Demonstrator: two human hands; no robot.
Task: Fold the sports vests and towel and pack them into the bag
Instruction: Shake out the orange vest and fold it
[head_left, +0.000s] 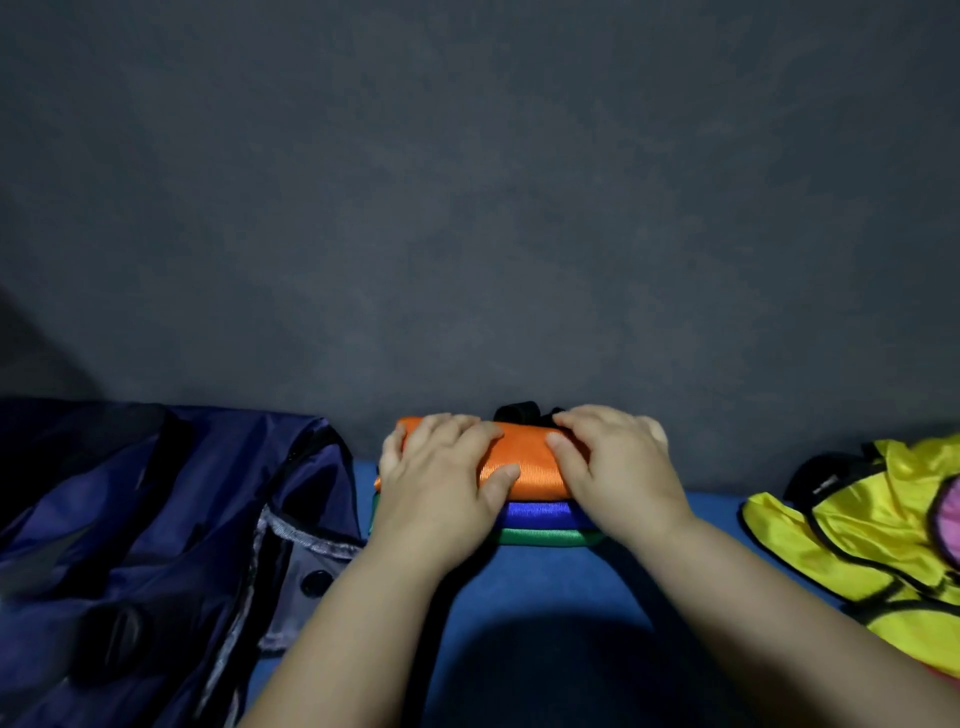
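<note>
A folded orange vest (524, 457) lies on top of a folded blue vest (540, 512) and a folded green vest (545, 537), stacked against the dark wall. My left hand (441, 473) lies flat on the left part of the orange vest, its thumb on the front. My right hand (613, 457) rests on the right part, fingers spread over the top. A dark blue bag (156, 519) lies at the left. An unfolded yellow vest (872, 530) with black trim lies at the right. I see no towel.
Everything lies on a blue surface (561, 613) that ends at a dark grey wall (467, 208). A bit of pink fabric (951, 519) shows at the right edge, on the yellow vest. A black strap (517, 411) pokes up behind the stack.
</note>
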